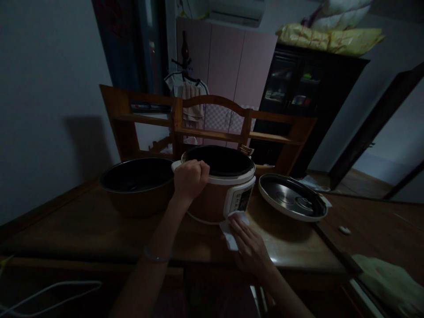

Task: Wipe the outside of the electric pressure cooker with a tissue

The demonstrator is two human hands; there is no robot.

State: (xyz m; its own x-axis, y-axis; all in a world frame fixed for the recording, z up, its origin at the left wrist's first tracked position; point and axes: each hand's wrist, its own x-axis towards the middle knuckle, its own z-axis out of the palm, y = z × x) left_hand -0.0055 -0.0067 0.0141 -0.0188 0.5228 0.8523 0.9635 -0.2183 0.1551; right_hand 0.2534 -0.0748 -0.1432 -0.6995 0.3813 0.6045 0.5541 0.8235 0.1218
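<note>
A brown and white electric cooker [208, 201] stands on the wooden desk, its top uncovered and its inside dark. My left hand [191, 176] is closed on the cooker's rim near its left-side handle. Low on the cooker's front, just under the control panel [241, 198], my right hand [248, 243] presses a white tissue or cloth [229, 236]. To the left sits a wide dark-lined pot [135, 198]. The round lid [291, 198] lies on the right, its metal inner face upward.
The wooden desk [281, 251] has a shelf rack [212, 133] along its back edge. A wall is close on the left. A white wire hanger [62, 283] is at lower left, and pale green cloth [387, 280] at lower right. Cupboards stand behind.
</note>
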